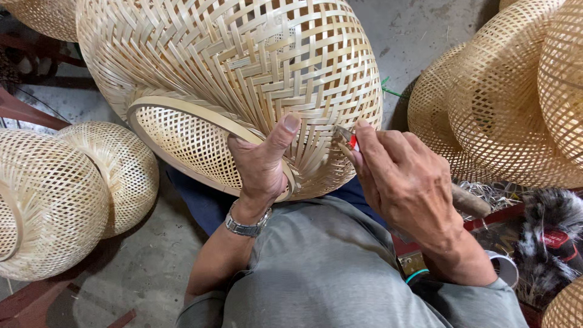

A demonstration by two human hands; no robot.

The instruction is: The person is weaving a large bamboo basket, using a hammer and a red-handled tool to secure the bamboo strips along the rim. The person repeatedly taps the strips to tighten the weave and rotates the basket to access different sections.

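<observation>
Woven bamboo shade (243,67) held for trimming

The hoop rim (182,112) is clamped by the left hand (261,161); a small red-handled cutter (349,140), closed in the right hand (404,179), is set against strips just beside that grip.

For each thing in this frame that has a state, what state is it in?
Woven basket: on its side on the lap, rim hoop facing the person.
Left hand: gripping the rim, thumb pressed on the weave.
Right hand: closed around a small red-handled tool, tip at the weave.
Finished baskets: stacked to the right.
</observation>
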